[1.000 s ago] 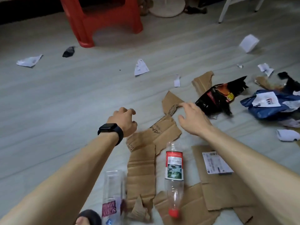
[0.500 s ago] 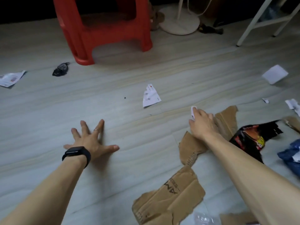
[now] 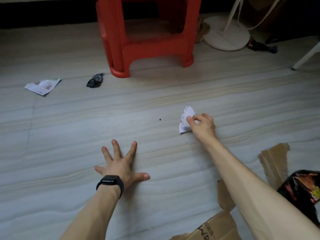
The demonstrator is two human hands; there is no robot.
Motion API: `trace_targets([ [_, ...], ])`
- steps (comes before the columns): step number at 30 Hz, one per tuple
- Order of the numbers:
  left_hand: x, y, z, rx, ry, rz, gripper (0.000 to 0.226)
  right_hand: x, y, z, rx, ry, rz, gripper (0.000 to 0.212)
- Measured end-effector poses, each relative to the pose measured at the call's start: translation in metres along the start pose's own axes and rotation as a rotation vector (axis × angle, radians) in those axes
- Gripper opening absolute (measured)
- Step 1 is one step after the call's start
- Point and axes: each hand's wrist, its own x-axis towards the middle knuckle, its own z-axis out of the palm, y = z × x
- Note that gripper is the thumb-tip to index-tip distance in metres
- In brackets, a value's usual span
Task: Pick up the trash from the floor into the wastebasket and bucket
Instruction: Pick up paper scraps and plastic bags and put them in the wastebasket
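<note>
My right hand (image 3: 202, 126) reaches forward over the pale floor and pinches a crumpled white paper scrap (image 3: 185, 121) between thumb and fingers. My left hand (image 3: 121, 164), with a black watch on the wrist, lies flat on the floor with fingers spread, holding nothing. More trash lies around: a white printed wrapper (image 3: 42, 86) at far left, a small black crumpled piece (image 3: 94, 81) near the stool, torn cardboard pieces (image 3: 275, 161) and a black-and-red snack bag (image 3: 303, 187) at right. No wastebasket or bucket is in view.
A red plastic stool (image 3: 147, 37) stands ahead. To its right are a round white fan base (image 3: 226, 33), dark wrappers (image 3: 261, 46) and a white furniture leg (image 3: 306, 55). A cardboard sheet with print (image 3: 213, 230) lies at the bottom edge.
The view has moved forward past the bottles and cardboard. My right hand left the cardboard, reached further ahead and took hold of the white paper scrap. My left hand stays flat on the floor.
</note>
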Motion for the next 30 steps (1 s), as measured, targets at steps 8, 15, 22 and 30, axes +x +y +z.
trace_targets([
  [8, 0.005, 0.001, -0.005, 0.009, 0.004, 0.001, 0.126, -0.011, -0.004, 0.051, -0.256, 0.083, -0.027, 0.023],
  [15, 0.003, -0.013, -0.019, 0.024, 0.002, 0.099, 0.119, -0.104, -0.027, 0.111, -0.230, -0.125, -0.283, 0.017],
  [22, 0.056, -0.130, -0.103, -0.018, 0.180, 0.178, 0.076, -0.102, -0.078, 0.191, -0.475, 0.059, -0.691, 0.017],
  [30, 0.170, -0.140, -0.165, 0.120, 0.374, 0.156, 0.070, -0.098, -0.097, 0.226, -0.452, 0.122, -0.579, 0.043],
])
